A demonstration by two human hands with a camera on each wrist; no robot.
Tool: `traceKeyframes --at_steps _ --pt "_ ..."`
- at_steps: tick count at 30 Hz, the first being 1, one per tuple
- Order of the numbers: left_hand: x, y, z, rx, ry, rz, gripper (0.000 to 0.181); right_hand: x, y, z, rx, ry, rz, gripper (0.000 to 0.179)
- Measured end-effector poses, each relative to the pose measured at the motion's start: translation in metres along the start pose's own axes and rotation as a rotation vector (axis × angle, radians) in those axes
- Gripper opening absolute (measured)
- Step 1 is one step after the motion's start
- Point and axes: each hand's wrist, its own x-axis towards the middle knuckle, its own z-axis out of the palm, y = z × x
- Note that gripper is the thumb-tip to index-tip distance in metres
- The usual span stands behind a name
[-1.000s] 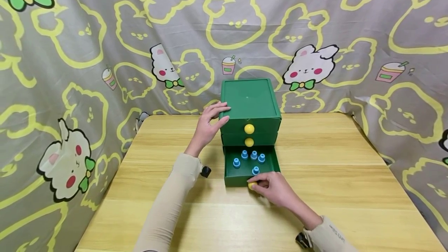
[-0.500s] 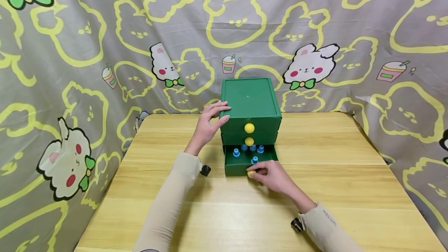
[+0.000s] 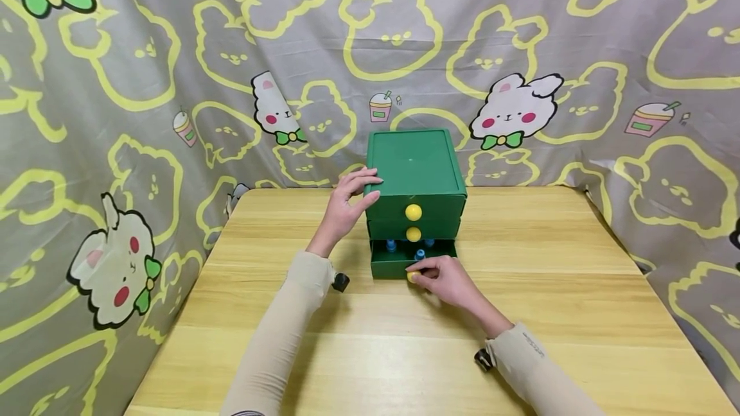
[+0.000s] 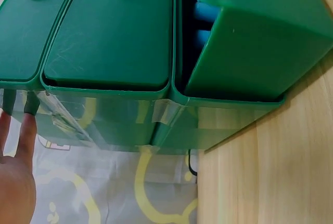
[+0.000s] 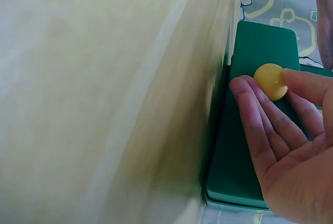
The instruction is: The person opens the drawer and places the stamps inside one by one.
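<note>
A green three-drawer cabinet (image 3: 413,162) stands on the table. Its bottom drawer (image 3: 386,269) sticks out partway; the upper two are closed. Inside the drawer are several small blue stepped pieces (image 3: 420,254), partly hidden under the cabinet body. My right hand (image 3: 449,280) pinches the bottom drawer's round yellow knob (image 5: 270,81) between thumb and fingers. My left hand (image 3: 343,209) rests against the cabinet's upper left edge, fingers extended over the top and side. In the left wrist view, two of its fingertips touch the cabinet's clear-taped side.
The wooden table (image 3: 370,352) extends in front of and beside the cabinet. A grey curtain (image 3: 324,18) with yellow cartoon outlines hangs behind and on both sides. The other two yellow knobs (image 3: 413,212) protrude from the upper drawers.
My right hand has moved away from me, and the bottom drawer has slid farther into the cabinet. More of the blue pieces are now hidden. My left hand has stayed in place.
</note>
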Motion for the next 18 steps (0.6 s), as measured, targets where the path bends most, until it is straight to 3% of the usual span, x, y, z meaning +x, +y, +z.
traceKeyframes --at_steps 5,18 --pt "-0.003 0.022 0.0 -0.029 0.0 -0.022 0.027 0.006 0.002 0.001 0.018 0.009 -0.018 0.018" --pt "-0.002 0.023 0.001 -0.032 0.003 -0.004 0.027 0.017 0.002 0.002 0.009 0.068 -0.009 0.018"
